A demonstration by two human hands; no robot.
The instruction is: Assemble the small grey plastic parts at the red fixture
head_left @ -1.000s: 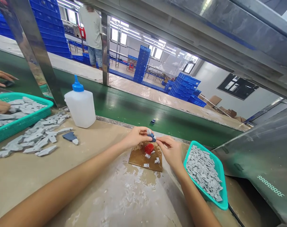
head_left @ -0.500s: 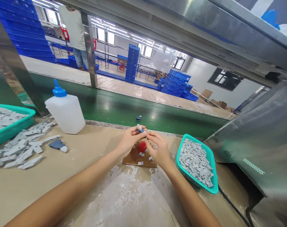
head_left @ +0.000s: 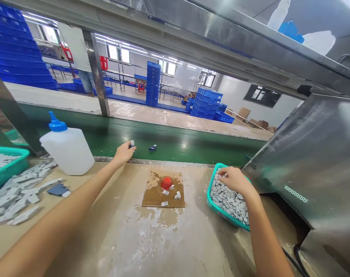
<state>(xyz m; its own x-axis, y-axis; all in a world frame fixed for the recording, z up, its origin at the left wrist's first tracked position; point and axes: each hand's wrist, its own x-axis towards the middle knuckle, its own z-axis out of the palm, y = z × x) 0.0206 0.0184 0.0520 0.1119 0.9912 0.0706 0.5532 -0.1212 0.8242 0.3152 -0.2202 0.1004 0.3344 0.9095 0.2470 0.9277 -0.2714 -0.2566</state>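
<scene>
My left hand [head_left: 124, 153] grips a small dark blue and white part [head_left: 131, 144] over the near edge of the green belt [head_left: 183, 148]. Another dark blue part [head_left: 153, 147] lies on that belt, to the right of it. My right hand [head_left: 235, 180] is over the teal basket [head_left: 213, 206] of small grey pieces [head_left: 228, 202], fingers bent down at the pieces; whether a piece is between the fingertips cannot be made out. Between my hands, a wet brown board [head_left: 151, 198] bears a red round object [head_left: 166, 182] and several small white-grey pieces [head_left: 164, 204].
A white bottle with a blue cap [head_left: 67, 150] stands at the left. Beside it are loose grey pieces [head_left: 21, 192], a blue-grey piece [head_left: 58, 189] and another teal basket [head_left: 17, 165]. A metal post [head_left: 97, 77] rises behind the belt. A person [head_left: 76, 50] stands beyond.
My hands have parted. The left has moved left to the belt with the blue and white part, and the right has gone to the basket at the right. The view has shifted slightly.
</scene>
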